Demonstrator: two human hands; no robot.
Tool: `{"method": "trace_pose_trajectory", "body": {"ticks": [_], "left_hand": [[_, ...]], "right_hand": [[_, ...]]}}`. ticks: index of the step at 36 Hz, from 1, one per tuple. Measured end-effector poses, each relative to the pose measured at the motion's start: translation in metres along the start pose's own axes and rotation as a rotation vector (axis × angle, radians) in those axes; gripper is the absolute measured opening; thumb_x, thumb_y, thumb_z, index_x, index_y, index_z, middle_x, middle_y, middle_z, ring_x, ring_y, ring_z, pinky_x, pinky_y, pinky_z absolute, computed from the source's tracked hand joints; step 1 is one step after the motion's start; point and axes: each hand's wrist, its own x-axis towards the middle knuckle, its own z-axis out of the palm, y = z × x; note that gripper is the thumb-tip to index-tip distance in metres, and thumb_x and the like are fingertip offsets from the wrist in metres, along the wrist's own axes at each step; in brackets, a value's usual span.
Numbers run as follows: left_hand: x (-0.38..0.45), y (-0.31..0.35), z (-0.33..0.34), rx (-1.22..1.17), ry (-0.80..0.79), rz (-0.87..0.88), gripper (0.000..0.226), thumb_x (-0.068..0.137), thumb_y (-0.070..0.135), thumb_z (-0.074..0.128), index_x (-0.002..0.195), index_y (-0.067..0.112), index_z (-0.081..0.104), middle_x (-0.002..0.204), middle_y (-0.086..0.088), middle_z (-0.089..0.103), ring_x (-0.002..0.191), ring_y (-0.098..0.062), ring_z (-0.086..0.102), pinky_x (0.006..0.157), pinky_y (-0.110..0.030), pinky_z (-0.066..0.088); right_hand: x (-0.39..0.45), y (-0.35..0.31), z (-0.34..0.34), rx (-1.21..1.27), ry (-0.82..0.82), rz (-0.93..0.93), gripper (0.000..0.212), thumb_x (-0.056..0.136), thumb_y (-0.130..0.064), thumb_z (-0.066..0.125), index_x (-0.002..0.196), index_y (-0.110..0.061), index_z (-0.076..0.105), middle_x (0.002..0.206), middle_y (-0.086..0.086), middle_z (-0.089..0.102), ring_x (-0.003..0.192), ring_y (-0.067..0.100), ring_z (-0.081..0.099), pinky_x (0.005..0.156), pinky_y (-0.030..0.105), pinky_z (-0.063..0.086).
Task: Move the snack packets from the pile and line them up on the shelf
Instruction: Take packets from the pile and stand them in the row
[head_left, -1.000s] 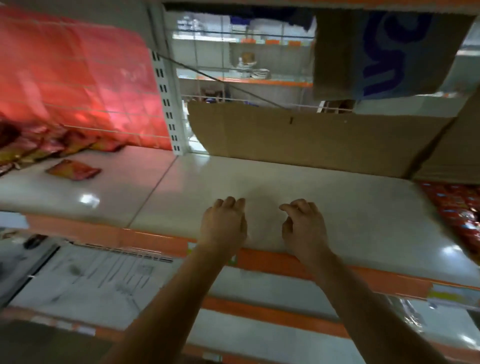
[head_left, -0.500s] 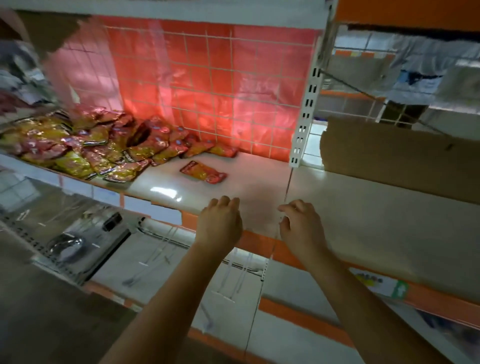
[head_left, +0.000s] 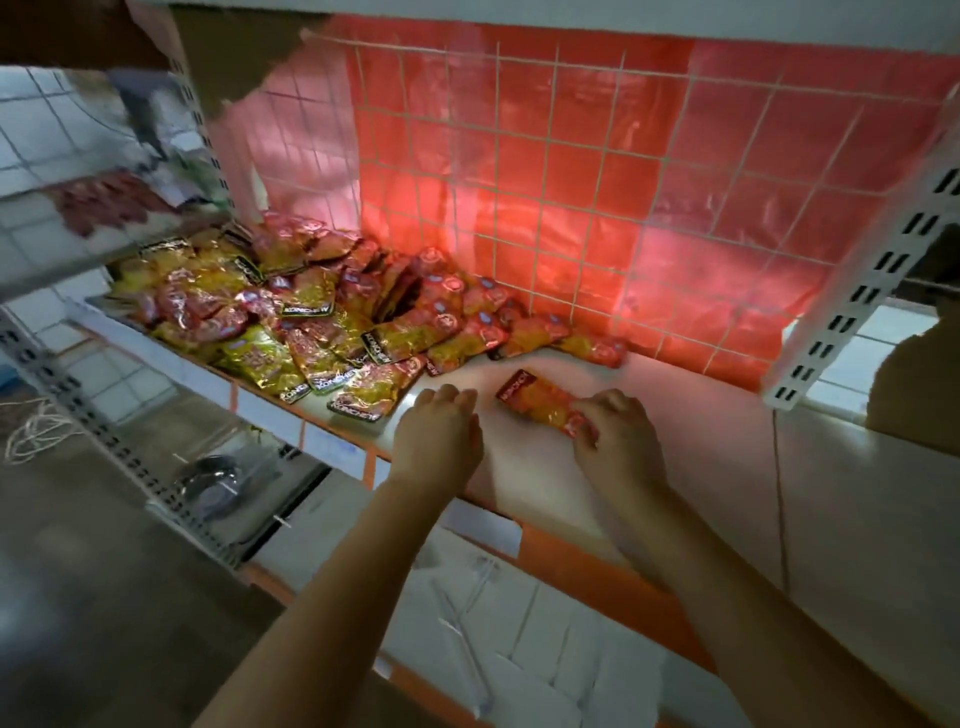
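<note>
A big pile of red and yellow snack packets (head_left: 322, 306) covers the left and back of the white shelf (head_left: 701, 467). One loose red-orange packet (head_left: 537, 402) lies flat apart from the pile, near the shelf's middle. My right hand (head_left: 615, 441) is on that packet's near end, fingers curled over it. My left hand (head_left: 439, 434) hovers over the shelf's front edge, just right of the pile's nearest packets, fingers relaxed and holding nothing.
A wire grid with red plastic sheet (head_left: 597, 182) backs the shelf. A white slotted upright (head_left: 862, 291) stands at the right, another slotted upright (head_left: 93, 431) at the left. A lower shelf (head_left: 519, 623) sits below, with orange edge strips.
The view has swung left from the bare shelf with cardboard to the pile. Both hands moved forward; my right hand now touches the loose packet.
</note>
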Motion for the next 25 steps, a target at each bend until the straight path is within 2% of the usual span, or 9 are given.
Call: {"method": "trace_pose_trajectory", "body": {"ticks": [3, 4, 6, 9, 11, 13, 19, 22, 25], "left_hand": [[0.017, -0.029, -0.005, -0.004, 0.037, -0.018, 0.030, 0.078, 0.009, 0.052, 0.103, 0.000, 0.067, 0.094, -0.019, 0.066, 0.088, -0.041, 0.059, 0.066, -0.042, 0.051], [0.021, -0.038, -0.009, -0.004, 0.040, -0.043, 0.030, 0.073, 0.009, 0.051, 0.096, 0.000, 0.069, 0.087, -0.019, 0.066, 0.080, -0.040, 0.060, 0.061, -0.041, 0.051], [0.027, -0.056, -0.015, 0.032, 0.076, -0.072, 0.028, 0.073, 0.010, 0.050, 0.092, 0.000, 0.069, 0.083, -0.019, 0.065, 0.076, -0.040, 0.060, 0.059, -0.039, 0.050], [0.032, -0.078, -0.021, 0.043, 0.029, -0.167, 0.033, 0.087, 0.016, 0.058, 0.116, 0.002, 0.060, 0.109, -0.020, 0.061, 0.104, -0.040, 0.052, 0.078, -0.042, 0.046], [0.036, -0.091, -0.022, 0.054, -0.050, -0.238, 0.045, 0.092, 0.030, 0.054, 0.129, 0.005, 0.049, 0.126, -0.017, 0.051, 0.118, -0.035, 0.043, 0.092, -0.041, 0.040], [0.039, -0.103, -0.020, 0.031, -0.129, -0.278, 0.052, 0.092, 0.041, 0.052, 0.131, 0.007, 0.044, 0.131, -0.015, 0.047, 0.123, -0.032, 0.039, 0.096, -0.039, 0.039], [0.041, -0.124, -0.019, -0.077, -0.211, -0.229, 0.049, 0.087, 0.043, 0.057, 0.114, 0.003, 0.053, 0.120, -0.017, 0.050, 0.111, -0.035, 0.045, 0.087, -0.041, 0.042], [0.040, -0.127, -0.023, -0.170, -0.205, -0.206, 0.041, 0.085, 0.039, 0.061, 0.097, 0.000, 0.055, 0.104, -0.020, 0.055, 0.088, -0.034, 0.054, 0.070, -0.036, 0.042], [0.038, -0.134, -0.023, -0.223, -0.230, -0.195, 0.033, 0.084, 0.033, 0.065, 0.095, 0.002, 0.055, 0.095, -0.014, 0.055, 0.075, -0.023, 0.048, 0.062, -0.029, 0.035]], "right_hand": [[0.019, -0.013, 0.018, -0.018, 0.007, -0.006, 0.028, 0.069, -0.010, 0.049, 0.084, -0.004, 0.073, 0.079, 0.016, 0.062, 0.070, 0.039, 0.059, 0.060, 0.041, 0.054], [0.025, -0.018, 0.023, -0.030, 0.012, -0.005, 0.026, 0.069, -0.010, 0.051, 0.082, -0.004, 0.073, 0.081, 0.016, 0.063, 0.071, 0.039, 0.059, 0.061, 0.040, 0.054], [0.033, -0.032, 0.027, -0.052, -0.031, 0.037, 0.024, 0.081, -0.014, 0.052, 0.093, -0.008, 0.071, 0.099, 0.014, 0.062, 0.091, 0.038, 0.056, 0.076, 0.041, 0.050], [0.041, -0.048, 0.033, -0.151, -0.151, 0.156, 0.032, 0.095, -0.029, 0.046, 0.123, -0.021, 0.058, 0.130, 0.002, 0.048, 0.118, 0.026, 0.040, 0.092, 0.033, 0.035], [0.044, -0.059, 0.034, -0.231, -0.212, 0.205, 0.037, 0.097, -0.036, 0.042, 0.132, -0.024, 0.048, 0.136, 0.000, 0.041, 0.123, 0.024, 0.037, 0.094, 0.031, 0.032], [0.049, -0.067, 0.039, -0.282, -0.265, 0.274, 0.040, 0.097, -0.037, 0.042, 0.134, -0.023, 0.045, 0.137, 0.002, 0.040, 0.124, 0.025, 0.036, 0.097, 0.033, 0.031], [0.050, -0.074, 0.055, -0.196, -0.280, 0.388, 0.045, 0.089, -0.017, 0.057, 0.133, -0.012, 0.048, 0.134, 0.012, 0.049, 0.121, 0.031, 0.045, 0.100, 0.038, 0.037], [0.035, -0.085, 0.062, 0.063, -0.170, 0.417, 0.035, 0.082, 0.006, 0.051, 0.113, -0.005, 0.065, 0.117, 0.017, 0.061, 0.110, 0.035, 0.053, 0.095, 0.045, 0.043], [0.021, -0.093, 0.063, 0.248, -0.152, 0.418, 0.033, 0.081, 0.013, 0.048, 0.103, 0.000, 0.069, 0.109, 0.014, 0.064, 0.108, 0.029, 0.055, 0.095, 0.045, 0.043]]}}
